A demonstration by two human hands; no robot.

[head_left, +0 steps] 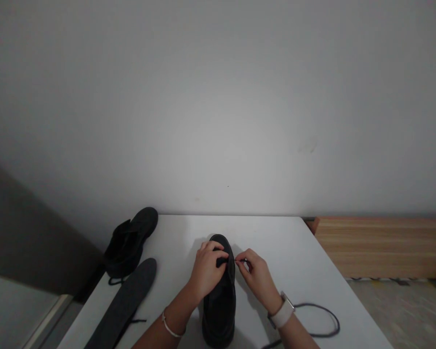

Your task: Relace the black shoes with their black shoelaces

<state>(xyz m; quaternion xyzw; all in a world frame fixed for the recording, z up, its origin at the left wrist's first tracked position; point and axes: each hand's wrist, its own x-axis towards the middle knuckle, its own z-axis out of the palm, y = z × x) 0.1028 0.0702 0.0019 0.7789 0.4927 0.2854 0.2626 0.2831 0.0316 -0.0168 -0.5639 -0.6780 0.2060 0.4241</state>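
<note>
Squarely between both hands — shoe point(220, 300)

Head view: both forearms are showing bare, with no sleeves reaching into view. The left hand point(206, 270) is appearing with fingers uncovered and no rings visible; a thin, pale bracelet point(171, 329) is circling the left wrist as a single narrow band. The right hand point(256, 276) is likewise showing ungloved; a watch point(283, 312) with a broad, light-coloured strap is wrapping the right wrist, its strap appearing smooth and rounded at the edges. The watch face is turning away from the camera, so its details cannot be told. Dim lighting is muting finer markings.
</note>
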